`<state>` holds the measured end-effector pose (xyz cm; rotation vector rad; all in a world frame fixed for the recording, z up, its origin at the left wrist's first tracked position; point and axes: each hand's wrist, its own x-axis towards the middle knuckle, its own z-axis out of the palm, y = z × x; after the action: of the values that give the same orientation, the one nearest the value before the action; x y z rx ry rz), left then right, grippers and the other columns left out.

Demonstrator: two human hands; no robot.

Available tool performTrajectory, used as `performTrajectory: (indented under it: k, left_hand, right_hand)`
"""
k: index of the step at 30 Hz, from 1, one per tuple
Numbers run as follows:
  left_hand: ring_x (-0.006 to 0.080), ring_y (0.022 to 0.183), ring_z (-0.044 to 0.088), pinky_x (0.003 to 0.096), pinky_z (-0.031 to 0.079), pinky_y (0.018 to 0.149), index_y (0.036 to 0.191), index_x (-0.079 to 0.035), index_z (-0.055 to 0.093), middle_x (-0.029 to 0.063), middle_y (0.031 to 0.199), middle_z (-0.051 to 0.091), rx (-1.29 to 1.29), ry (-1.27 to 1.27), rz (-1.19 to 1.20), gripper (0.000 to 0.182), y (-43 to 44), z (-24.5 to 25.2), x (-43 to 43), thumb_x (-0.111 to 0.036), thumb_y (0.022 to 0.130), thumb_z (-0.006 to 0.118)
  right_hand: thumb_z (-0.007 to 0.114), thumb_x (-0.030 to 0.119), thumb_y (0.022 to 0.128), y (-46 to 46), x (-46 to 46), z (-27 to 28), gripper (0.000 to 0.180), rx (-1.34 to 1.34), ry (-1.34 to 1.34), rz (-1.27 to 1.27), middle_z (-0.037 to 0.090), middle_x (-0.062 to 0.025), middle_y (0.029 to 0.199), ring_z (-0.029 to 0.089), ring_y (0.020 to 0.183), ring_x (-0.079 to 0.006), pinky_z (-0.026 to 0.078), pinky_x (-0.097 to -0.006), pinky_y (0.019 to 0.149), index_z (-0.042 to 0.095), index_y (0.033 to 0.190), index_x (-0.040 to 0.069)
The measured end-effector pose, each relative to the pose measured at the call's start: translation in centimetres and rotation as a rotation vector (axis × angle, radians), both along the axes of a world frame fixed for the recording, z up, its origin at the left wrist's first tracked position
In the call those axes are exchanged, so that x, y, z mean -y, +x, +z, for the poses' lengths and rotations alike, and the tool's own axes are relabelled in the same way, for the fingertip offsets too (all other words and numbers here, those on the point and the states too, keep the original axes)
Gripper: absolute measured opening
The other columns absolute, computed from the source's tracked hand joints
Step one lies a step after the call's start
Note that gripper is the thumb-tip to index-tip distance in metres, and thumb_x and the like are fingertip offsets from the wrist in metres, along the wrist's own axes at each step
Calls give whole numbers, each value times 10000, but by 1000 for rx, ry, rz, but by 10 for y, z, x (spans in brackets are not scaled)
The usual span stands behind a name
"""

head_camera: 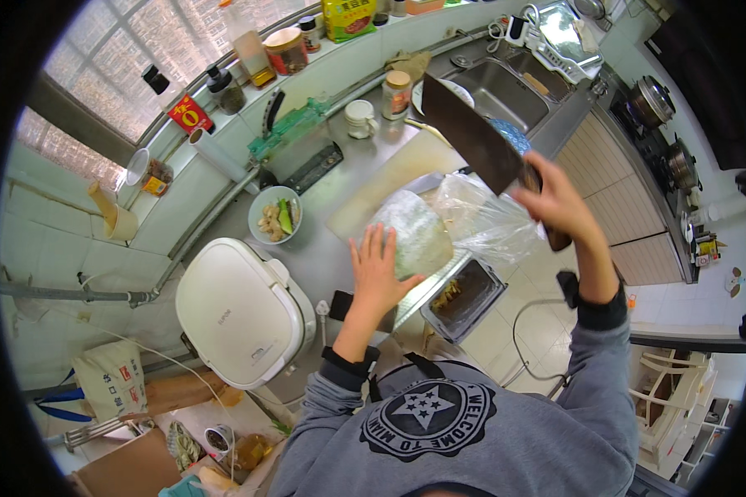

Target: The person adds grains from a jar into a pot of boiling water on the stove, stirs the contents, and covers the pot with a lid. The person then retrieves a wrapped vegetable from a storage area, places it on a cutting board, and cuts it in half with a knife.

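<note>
A large piece of winter melon with pale, frosted green skin lies on the white cutting board. My left hand is laid on its lower left edge, fingers spread and thumb apart, holding it. Above the counter to the right, my right hand grips the handle of a wide dark cleaver. The cleaver's blade is raised and points to the upper left, apart from the melon. A clear plastic bag lies against the melon's right side. Behind the melon a second blade shows partly.
A white bowl holds ginger and something green. Left of my arm stands a white rice cooker. A dark bin with scraps sits at the counter's front edge. At the back are a knife block, jars and a sink.
</note>
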<state>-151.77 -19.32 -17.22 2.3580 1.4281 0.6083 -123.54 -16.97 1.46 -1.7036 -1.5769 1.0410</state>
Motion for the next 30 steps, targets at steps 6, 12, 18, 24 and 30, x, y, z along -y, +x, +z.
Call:
performTrajectory:
  k: [6, 12, 18, 24, 30]
  left_hand:
    - [326, 1373, 247, 617, 103, 1102, 1370, 7, 369, 191, 1446, 322, -123, 41, 95, 1036, 17, -2, 6, -518, 586, 797]
    - [319, 1364, 267, 608, 145, 1095, 1386, -16, 345, 162, 1448, 334, -187, 97, 104, 1039, 32, 0, 6, -485, 583, 807]
    - [339, 1319, 336, 530, 244, 1081, 1377, -24, 359, 169, 1398, 381, -182, 168, 85, 967, 44, -1, 4, -351, 597, 826]
    - [350, 1250, 390, 448, 327, 1035, 1329, -23, 418, 160, 1360, 409, -112, 209, 48, 889, 39, 0, -3, -301, 591, 829]
    - [325, 1274, 360, 469, 282, 1046, 1303, -18, 441, 148, 1357, 409, -88, 176, 52, 874, 41, 2, -3, -291, 575, 840]
  right_hand:
    - [676, 63, 827, 8, 100, -48, 494, -424, 135, -174, 579, -49, 791, 605, 624, -108, 509, -249, 541, 460, 1265, -8]
    - [600, 283, 907, -11, 117, -81, 378, -397, -152, -168, 550, 4, 600, 477, 412, -65, 385, -227, 393, 620, 1147, -8]
    - [589, 274, 884, -39, 126, -97, 344, -72, 90, -112, 546, -206, 591, 575, 521, -311, 442, -368, 535, 638, 1123, 30]
    - [548, 343, 925, -39, 122, -97, 381, -89, -28, -134, 530, -220, 576, 577, 531, -341, 436, -374, 528, 639, 1115, 26]
    - [505, 353, 956, -38, 117, -91, 401, -163, -117, -94, 549, -164, 538, 580, 447, -235, 446, -333, 496, 618, 1150, 20]
